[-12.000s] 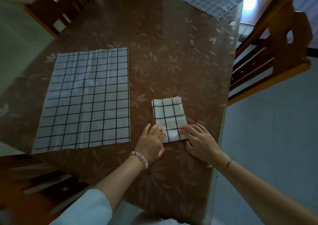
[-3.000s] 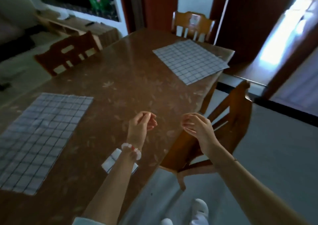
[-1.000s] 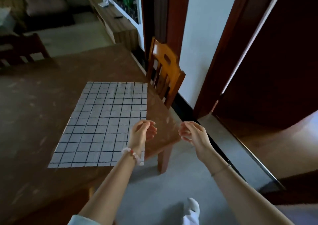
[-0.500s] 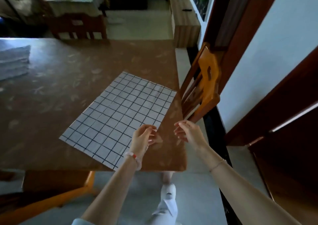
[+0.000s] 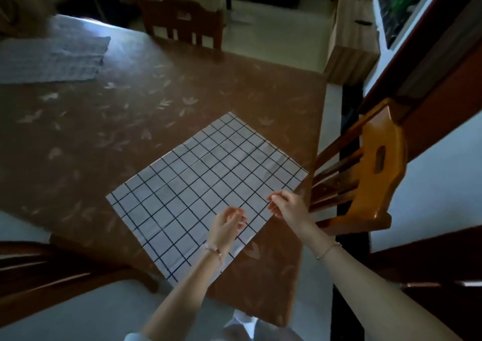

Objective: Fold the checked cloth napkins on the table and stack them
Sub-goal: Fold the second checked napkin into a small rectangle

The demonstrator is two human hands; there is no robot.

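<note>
1. Lying flat and fully unfolded, a checked napkin (image 5: 203, 189) is spread on the brown, leaf-patterned counter (image 5: 182, 92). It is turned like a diamond, so that one corner is aimed toward the person and is brought close to the counter's edge.
2. The left hand (image 5: 227, 223) is held over the napkin's near right part. Its fingers (image 5: 238, 215) are loosely curled and nothing is gripped by them; whether the cloth is touched cannot be told.
3. The right hand (image 5: 287, 207) is placed at the napkin's right-hand edge, just beside the left hand. Its fingers (image 5: 272, 201) are curled, with the tips drawn together at the hem — whether cloth is pinched between them cannot be told.
4. A beaded bracelet (image 5: 215, 249) is worn on the left wrist, over the napkin's near edge. A thin chain (image 5: 328, 249) is worn on the right wrist, to the right of the napkin.
5. Well apart from the napkin, to its far left, more checked cloth (image 5: 52, 59) is seen on the same counter — blurred, and laid in what appear to be several layers.
6. A light wooden chair (image 5: 370, 173) is drawn up just right of the napkin. A darker chair (image 5: 182, 19) is set beyond the napkin's far corner, and a third chair (image 5: 52, 270) is seen to the napkin's near left.
7. Below the napkin's nearest corner, a pale shoe (image 5: 242, 325) is seen on the grey floor.
</note>
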